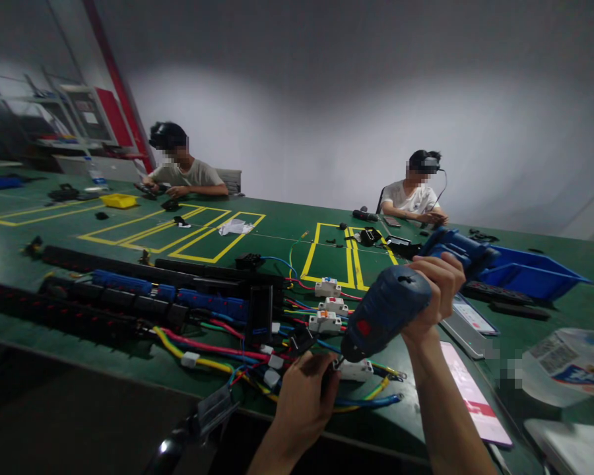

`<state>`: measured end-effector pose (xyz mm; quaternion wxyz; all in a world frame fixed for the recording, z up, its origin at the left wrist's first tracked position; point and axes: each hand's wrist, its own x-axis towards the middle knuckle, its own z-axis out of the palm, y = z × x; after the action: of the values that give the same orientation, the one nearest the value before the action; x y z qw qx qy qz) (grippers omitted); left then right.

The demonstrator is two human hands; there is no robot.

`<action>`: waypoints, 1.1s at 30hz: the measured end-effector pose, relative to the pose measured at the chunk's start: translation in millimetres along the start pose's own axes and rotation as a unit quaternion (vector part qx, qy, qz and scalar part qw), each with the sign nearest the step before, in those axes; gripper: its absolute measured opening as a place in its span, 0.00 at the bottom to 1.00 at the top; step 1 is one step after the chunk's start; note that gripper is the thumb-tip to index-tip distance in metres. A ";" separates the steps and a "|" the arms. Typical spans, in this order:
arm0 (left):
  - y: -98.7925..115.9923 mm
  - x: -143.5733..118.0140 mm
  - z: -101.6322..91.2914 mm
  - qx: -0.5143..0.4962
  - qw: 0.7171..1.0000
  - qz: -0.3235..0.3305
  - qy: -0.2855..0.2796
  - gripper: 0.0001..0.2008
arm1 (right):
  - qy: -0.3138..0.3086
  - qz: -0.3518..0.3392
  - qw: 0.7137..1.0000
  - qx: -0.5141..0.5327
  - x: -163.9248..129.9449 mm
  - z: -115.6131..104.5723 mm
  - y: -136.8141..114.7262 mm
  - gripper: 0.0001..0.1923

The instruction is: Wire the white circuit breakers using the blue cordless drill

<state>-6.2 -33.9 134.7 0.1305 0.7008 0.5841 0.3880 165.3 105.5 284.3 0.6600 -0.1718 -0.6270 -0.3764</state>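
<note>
- The right hand [438,290] is wrapped tight around the handle of a blue drill [391,310], fingers curled over the grip, with the drill body slanting down and left.
- The drill's nose points down at a white breaker [355,369] lying on the near part of the green table [277,227].
- The left hand [304,396] sits just left of that breaker, fingers bent and pinched at its near-left end; whether they close fully on it cannot be told.
- Blue, yellow and green wires [371,398] run out from under the breaker toward the right.
- 3 more white breakers [327,305] stand in a row just beyond the drill's nose, with coloured wires leading left from them.
- Farther left, long black rails [129,290] with blue blocks lie across the table.
- To the right of the right forearm lies a pink-and-white card [468,389], and beyond it a blue bin [529,274].
- At the far side of the table, 2 other people sit, one [185,173] at the far left near a yellow tray [119,200], and one [416,194] at the far right, each with hands on the table.
</note>
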 end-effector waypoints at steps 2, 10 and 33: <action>-0.1 -0.3 0.0 0.000 1.000 0.001 0.000 0.14 | 0.004 -0.002 1.000 -0.005 0.5 -0.5 -0.2 0.09; 2.3 0.2 -1.6 0.002 1.000 0.004 -0.001 0.14 | 0.007 0.002 1.000 -0.018 2.2 -1.4 -3.1 0.09; 0.7 1.2 0.3 0.014 1.000 0.009 0.000 0.13 | -0.012 0.005 1.000 0.007 3.2 1.5 -5.1 0.08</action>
<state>-5.4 -32.9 135.4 0.1171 0.7076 0.5833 0.3813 160.4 102.2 286.3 0.6551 -0.1747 -0.6371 -0.3666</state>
